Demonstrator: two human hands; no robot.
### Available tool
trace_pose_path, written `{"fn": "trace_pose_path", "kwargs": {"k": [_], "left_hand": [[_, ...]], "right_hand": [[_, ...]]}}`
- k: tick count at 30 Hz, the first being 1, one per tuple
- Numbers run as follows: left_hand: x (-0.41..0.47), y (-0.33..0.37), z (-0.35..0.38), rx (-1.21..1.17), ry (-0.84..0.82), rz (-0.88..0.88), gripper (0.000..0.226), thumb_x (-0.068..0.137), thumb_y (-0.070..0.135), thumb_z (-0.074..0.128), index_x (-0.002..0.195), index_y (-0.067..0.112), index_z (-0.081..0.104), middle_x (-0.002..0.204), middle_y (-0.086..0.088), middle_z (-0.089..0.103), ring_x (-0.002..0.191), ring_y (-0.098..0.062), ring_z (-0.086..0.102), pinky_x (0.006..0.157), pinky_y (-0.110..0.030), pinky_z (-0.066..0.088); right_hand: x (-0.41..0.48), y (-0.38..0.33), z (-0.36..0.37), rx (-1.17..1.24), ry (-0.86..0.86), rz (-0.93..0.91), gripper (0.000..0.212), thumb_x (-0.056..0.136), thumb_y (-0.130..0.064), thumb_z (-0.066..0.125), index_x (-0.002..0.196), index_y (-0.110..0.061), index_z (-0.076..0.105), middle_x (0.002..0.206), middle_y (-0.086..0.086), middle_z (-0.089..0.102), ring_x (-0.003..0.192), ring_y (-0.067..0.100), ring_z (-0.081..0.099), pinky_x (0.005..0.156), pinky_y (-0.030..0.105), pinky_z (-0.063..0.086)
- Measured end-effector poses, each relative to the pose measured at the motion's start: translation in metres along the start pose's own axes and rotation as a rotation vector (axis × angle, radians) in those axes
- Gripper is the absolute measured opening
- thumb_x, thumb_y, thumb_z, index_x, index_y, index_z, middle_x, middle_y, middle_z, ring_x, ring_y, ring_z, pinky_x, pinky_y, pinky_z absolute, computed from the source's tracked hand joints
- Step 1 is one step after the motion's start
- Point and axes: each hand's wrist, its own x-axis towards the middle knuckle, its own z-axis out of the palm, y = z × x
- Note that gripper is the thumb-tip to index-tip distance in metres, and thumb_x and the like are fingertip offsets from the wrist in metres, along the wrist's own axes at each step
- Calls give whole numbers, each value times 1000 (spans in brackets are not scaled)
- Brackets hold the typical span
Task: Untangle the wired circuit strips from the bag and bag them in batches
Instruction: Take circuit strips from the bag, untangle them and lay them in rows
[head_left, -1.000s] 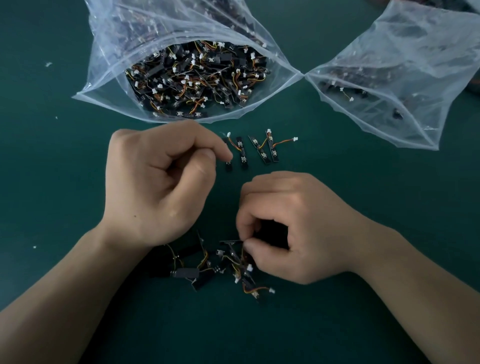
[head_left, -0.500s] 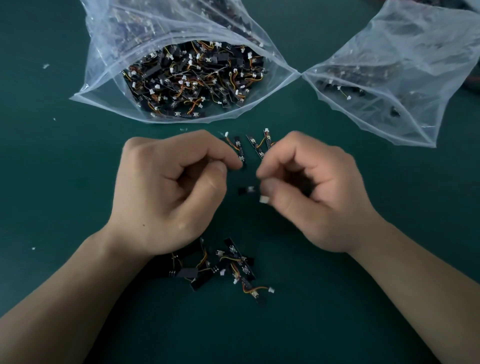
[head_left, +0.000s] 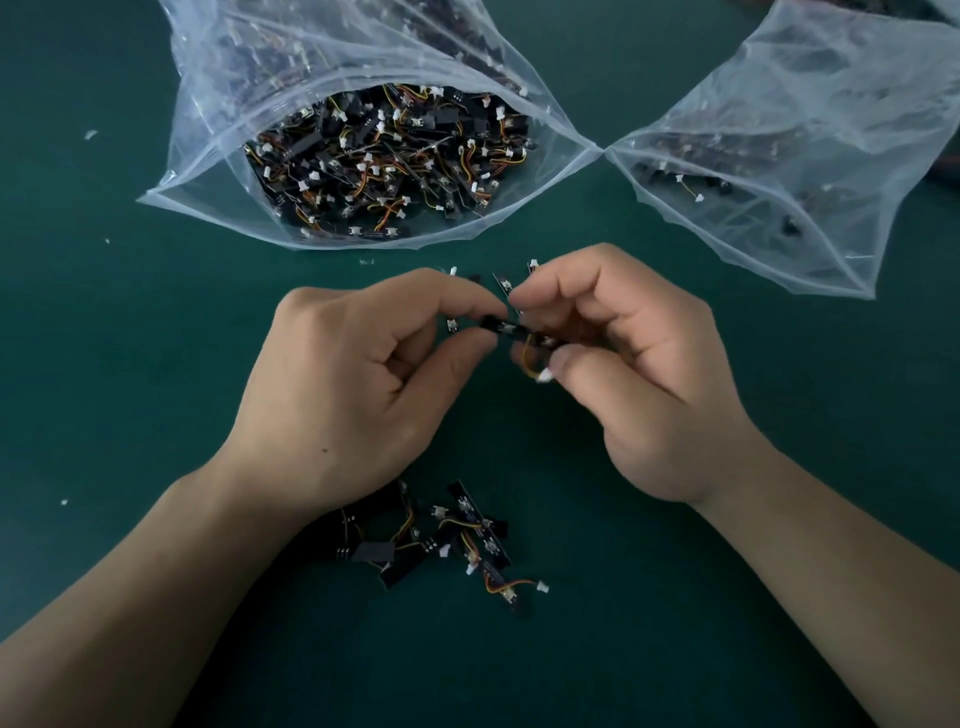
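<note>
Both the left hand (head_left: 353, 395) and right hand (head_left: 628, 384) pinch one circuit strip (head_left: 501, 327) above the mat (head_left: 779, 571), its orange wire (head_left: 529, 358) looping under the right thumb (maybe snagged, fingers hide it). Tug too hard and that wire could tear off the strip

Fingers (head_left: 457, 299) hide most laid-out strips (head_left: 503, 283) at twelve o'clock and the held strip (head_left: 506, 328) ends; the left hand (head_left: 337, 395) overlaps the loose pile (head_left: 488, 545) at ten o'clock.
</note>
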Motion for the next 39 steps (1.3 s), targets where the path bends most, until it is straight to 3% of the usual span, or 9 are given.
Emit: {"fn": "trace_pose_path", "kwargs": {"k": [2, 6, 11, 17, 20, 23, 32, 36, 39], "left_hand": [[0, -1, 0, -6, 13, -8, 7, 97, 19, 72, 101, 18, 78, 51, 9, 35, 50, -13, 38, 53, -10, 29], [0, -1, -1, -16, 28, -25, 5, 94, 14, 73, 93, 15, 79, 47, 6, 36, 48, -15, 38, 52, -9, 27], [-2, -2, -2, -31, 54, -46, 6, 91, 11, 74, 88, 14, 78, 46, 6, 37, 45, -11, 36, 51, -13, 28], [-2, 0, -3, -8, 43, -38, 8, 86, 10, 72, 82, 16, 76, 45, 7, 36, 45, -12, 35, 50, -13, 29], [-2, -2, -4, -24, 53, -49, 9, 87, 10, 73, 80, 15, 76, 45, 5, 37, 45, -11, 36, 51, -12, 28], [-2, -3, -3, -43, 62, -73, 10, 88, 10, 73, 82, 16, 75, 46, 4, 38, 45, -11, 35, 52, -13, 29], [-1, -1, -2, -64, 36, -87, 9, 95, 14, 69, 88, 16, 74, 48, 8, 39, 45, -11, 35, 52, -11, 27], [-1, 1, -2, -37, 41, -63, 7, 94, 14, 71, 90, 16, 77, 47, 8, 39, 46, -15, 38, 52, -11, 28], [-1, 2, -2, -42, 55, -62, 12, 94, 13, 68, 102, 13, 77, 49, 8, 39, 47, -14, 37, 53, -11, 28]], "right_hand": [[1, -1, 1, -109, 17, -31, 42, 81, 7, 58, 114, -17, 66, 98, -8, 70, 81, 24, 64, 68, 42, 51], [2, -2, 5, -324, 15, -134, 36, 80, -2, 76, 113, -13, 67, 103, -7, 67, 88, 13, 62, 78, 17, 43], [2, 1, 8, -417, 44, -132, 40, 79, -14, 88, 112, -16, 67, 101, -11, 63, 88, 7, 58, 79, 12, 39], [4, -1, 9, -365, 107, -300, 9, 96, -13, 76, 98, -4, 76, 98, 7, 68, 91, 22, 65, 82, 33, 51], [6, -2, 5, -327, 126, -194, 8, 98, -11, 72, 93, -7, 75, 88, -3, 70, 81, 3, 61, 76, 15, 42], [6, -2, 4, -299, 90, -114, 7, 97, -13, 72, 91, -9, 74, 83, -10, 70, 74, 1, 61, 71, 8, 39], [5, 0, 7, -297, 10, -93, 5, 92, -15, 79, 93, -14, 75, 74, -19, 63, 61, 4, 58, 60, 9, 37], [4, 1, 7, -327, 16, -143, 4, 93, -12, 76, 90, -11, 74, 73, -19, 60, 64, 0, 57, 64, 9, 37], [7, 1, 2, -351, 80, -178, 10, 90, -8, 72, 81, -7, 69, 81, -5, 61, 75, 12, 58, 68, 24, 43]]}}
